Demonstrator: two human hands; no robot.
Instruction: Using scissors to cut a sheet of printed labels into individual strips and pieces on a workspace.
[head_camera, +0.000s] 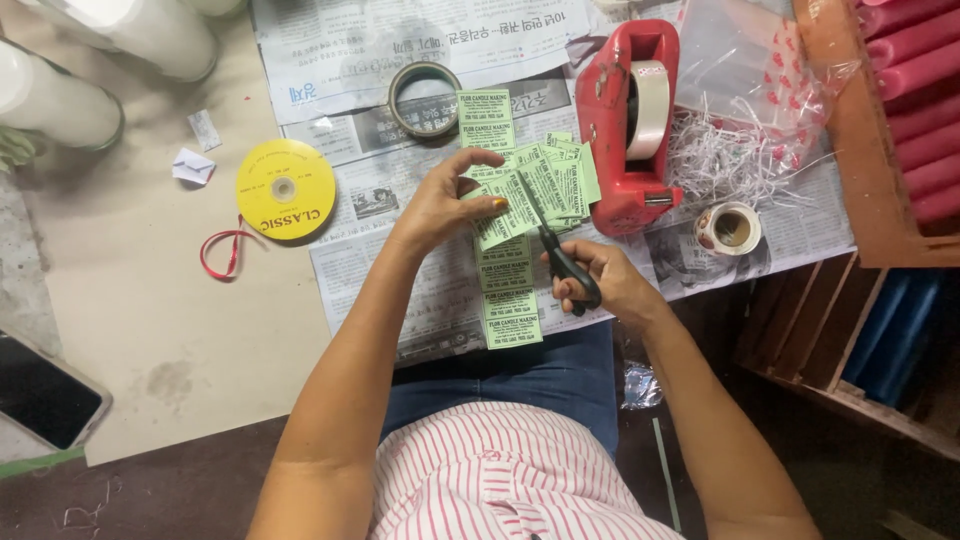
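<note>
Tabletop (170, 330): covered in part by newspaper sheets (400, 50).
Tape dispenser (628, 125): red, stood just right of the labels.
Ribbon spool (285, 189): yellow, laid flat left of the newspaper.
Green labels (512, 250): a printed strip laid on the newspaper, with cut pieces fanned above it.
Left hand (445, 205): closed on the fanned labels, pinched between thumb and fingers.
Right hand (600, 280): closed around the black handles of the scissors (560, 255), blades pointed into the labels.

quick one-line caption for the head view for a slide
Left hand steadies a strip of green labels while the right hand cuts it with black scissors beside a red tape dispenser.
</note>
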